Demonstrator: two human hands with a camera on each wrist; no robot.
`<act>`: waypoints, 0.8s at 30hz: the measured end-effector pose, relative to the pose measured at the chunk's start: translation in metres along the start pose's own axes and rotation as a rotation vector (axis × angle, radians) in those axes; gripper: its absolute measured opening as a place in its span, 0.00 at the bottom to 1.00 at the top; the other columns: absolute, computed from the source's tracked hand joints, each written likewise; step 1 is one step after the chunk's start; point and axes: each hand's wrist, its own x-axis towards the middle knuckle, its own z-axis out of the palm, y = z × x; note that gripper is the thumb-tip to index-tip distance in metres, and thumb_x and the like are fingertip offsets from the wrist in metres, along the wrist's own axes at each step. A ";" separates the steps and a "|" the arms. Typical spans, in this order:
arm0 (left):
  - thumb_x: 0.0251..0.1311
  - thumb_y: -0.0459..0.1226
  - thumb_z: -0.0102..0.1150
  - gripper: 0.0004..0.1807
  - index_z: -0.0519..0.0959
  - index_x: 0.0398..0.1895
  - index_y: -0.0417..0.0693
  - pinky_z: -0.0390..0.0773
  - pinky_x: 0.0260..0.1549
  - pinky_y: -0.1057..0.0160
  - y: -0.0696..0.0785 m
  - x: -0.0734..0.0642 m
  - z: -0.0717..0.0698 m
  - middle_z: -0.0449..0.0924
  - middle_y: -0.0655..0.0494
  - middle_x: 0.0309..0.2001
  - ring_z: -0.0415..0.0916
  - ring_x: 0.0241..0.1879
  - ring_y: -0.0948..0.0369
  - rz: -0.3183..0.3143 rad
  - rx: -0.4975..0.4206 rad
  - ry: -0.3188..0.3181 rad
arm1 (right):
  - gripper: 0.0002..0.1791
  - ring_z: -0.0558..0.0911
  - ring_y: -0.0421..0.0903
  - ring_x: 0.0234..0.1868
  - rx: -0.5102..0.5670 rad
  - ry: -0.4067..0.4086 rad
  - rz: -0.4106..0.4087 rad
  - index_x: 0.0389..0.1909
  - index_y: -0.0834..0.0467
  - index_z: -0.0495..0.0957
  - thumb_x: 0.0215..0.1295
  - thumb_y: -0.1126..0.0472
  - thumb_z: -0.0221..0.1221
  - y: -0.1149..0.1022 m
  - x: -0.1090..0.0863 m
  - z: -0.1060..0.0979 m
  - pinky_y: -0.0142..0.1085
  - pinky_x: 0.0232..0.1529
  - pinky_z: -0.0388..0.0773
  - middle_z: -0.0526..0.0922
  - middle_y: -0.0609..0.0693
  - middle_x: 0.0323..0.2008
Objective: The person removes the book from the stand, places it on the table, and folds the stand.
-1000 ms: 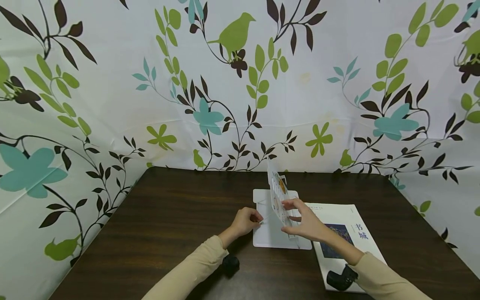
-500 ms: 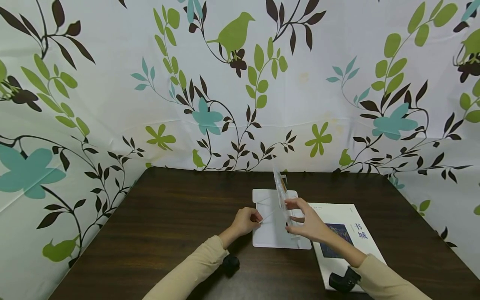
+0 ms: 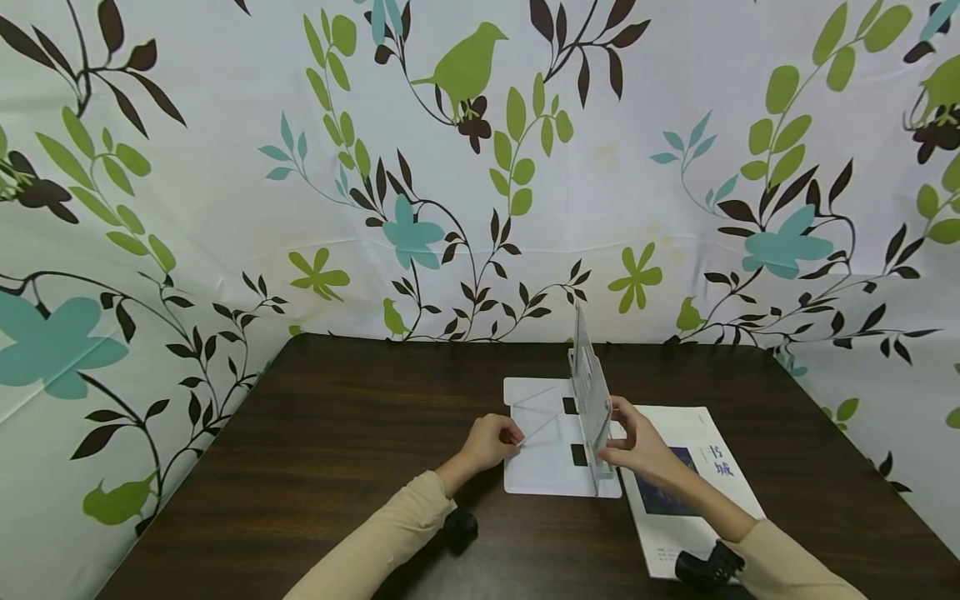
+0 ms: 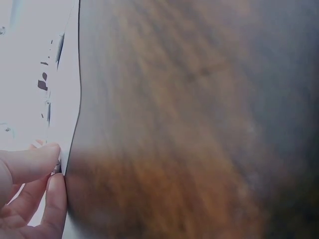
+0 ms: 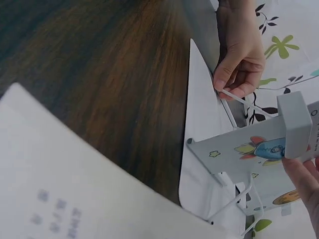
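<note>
A white folding book stand lies on the table with its flat base (image 3: 551,479) down and its printed panel (image 3: 592,392) raised steeply. My left hand (image 3: 489,442) pinches the end of a thin white wire rod (image 3: 538,428) at the left edge of the base. My right hand (image 3: 647,450) grips the raised panel from its right side, fingers apart. In the right wrist view the panel's cartoon print (image 5: 271,148) shows beside a white block (image 5: 294,124). The left wrist view catches my left fingertips (image 4: 54,154) at the base's edge.
A white book (image 3: 708,533) with a dark blue picture lies right of the stand, under my right forearm. The dark wooden table (image 3: 360,417) reaches back to a leaf-patterned cloth (image 3: 480,275). Black wrist cameras hang below both wrists.
My right hand has moved to the right, swinging the panel from a left lean to a right lean. Two dark slots in the base now show. My left hand stays in place.
</note>
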 end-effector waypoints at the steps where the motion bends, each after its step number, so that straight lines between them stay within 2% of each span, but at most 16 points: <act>1: 0.41 0.22 0.64 0.05 0.80 0.22 0.37 0.72 0.25 0.73 0.000 0.000 -0.001 0.79 0.52 0.23 0.74 0.24 0.63 0.001 -0.001 0.000 | 0.35 0.72 0.38 0.48 0.021 -0.004 0.000 0.58 0.73 0.55 0.47 0.75 0.56 0.000 0.000 -0.001 0.39 0.39 0.78 0.62 0.71 0.53; 4: 0.41 0.22 0.64 0.05 0.79 0.22 0.36 0.72 0.25 0.72 0.001 0.000 -0.002 0.79 0.51 0.23 0.75 0.24 0.63 0.006 -0.006 0.000 | 0.35 0.71 0.35 0.48 0.066 -0.018 -0.012 0.59 0.74 0.53 0.48 0.76 0.55 0.001 -0.001 -0.002 0.36 0.38 0.78 0.60 0.73 0.54; 12: 0.41 0.22 0.63 0.05 0.80 0.22 0.36 0.73 0.25 0.73 0.000 0.000 0.000 0.80 0.50 0.23 0.76 0.25 0.61 0.013 -0.014 0.003 | 0.34 0.72 0.40 0.47 0.065 -0.016 0.018 0.58 0.73 0.54 0.48 0.76 0.55 0.000 -0.001 -0.001 0.37 0.39 0.78 0.61 0.71 0.54; 19: 0.41 0.22 0.64 0.05 0.82 0.23 0.36 0.73 0.25 0.72 0.001 -0.001 0.000 0.81 0.51 0.23 0.76 0.25 0.63 -0.004 -0.018 0.011 | 0.34 0.71 0.37 0.47 0.063 -0.008 0.029 0.58 0.73 0.55 0.48 0.76 0.55 0.000 -0.002 -0.001 0.37 0.39 0.78 0.61 0.71 0.54; 24: 0.42 0.24 0.64 0.05 0.83 0.24 0.38 0.73 0.25 0.72 0.001 0.000 0.000 0.81 0.52 0.24 0.76 0.25 0.64 -0.002 0.014 0.007 | 0.33 0.72 0.36 0.46 0.062 -0.007 0.035 0.58 0.73 0.55 0.48 0.75 0.56 0.001 -0.002 -0.001 0.36 0.39 0.78 0.62 0.71 0.54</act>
